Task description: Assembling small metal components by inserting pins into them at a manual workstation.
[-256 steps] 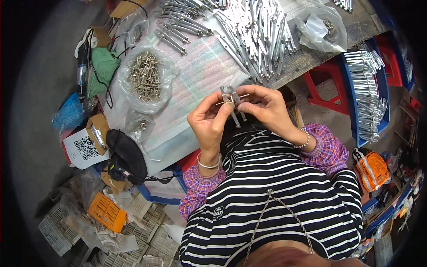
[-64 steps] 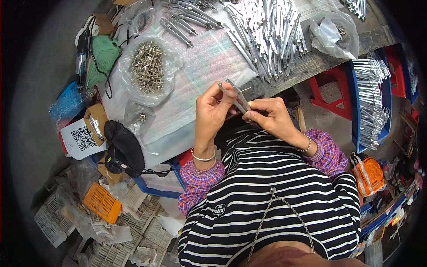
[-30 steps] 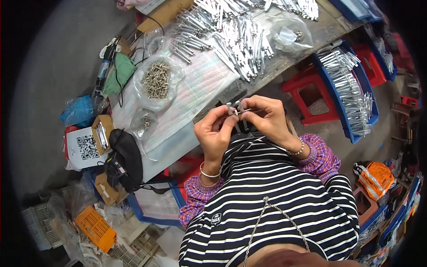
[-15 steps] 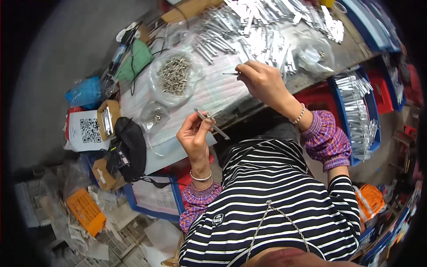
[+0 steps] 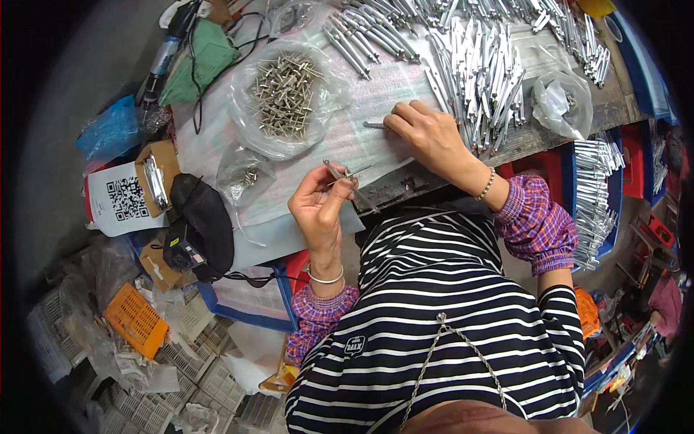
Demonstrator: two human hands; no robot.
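A narrow silvery metal bar (image 5: 366, 202) slants through the closed fingers of my left hand (image 5: 315, 210), near the table's front edge. A thin screw-like pin (image 5: 361, 171) sticks out beside it from the same fingertips. Farther right, my right hand (image 5: 426, 135) hovers over the table with its fingers closed on a slim grey metal piece (image 5: 374, 125); only its end shows, pointing left. The rest of that piece is hidden by the fingers. Beyond my left hand stands an open clear plastic bag (image 5: 243, 101) of loose metal screws (image 5: 285, 98).
Several metal bars (image 5: 477, 79) lie in rows at the back. A smaller bag of fittings (image 5: 249, 176) and a black pouch (image 5: 206, 224) are on the left. A clear bag (image 5: 560, 108) sits at right, above a blue tray (image 5: 614, 195) of bars beside the table.
The whole view has shifted, bringing the table's bags and bars nearer. Both hands keep their pieces, with only slight shifts of the fingers; the pin in my left hand shows more clearly.
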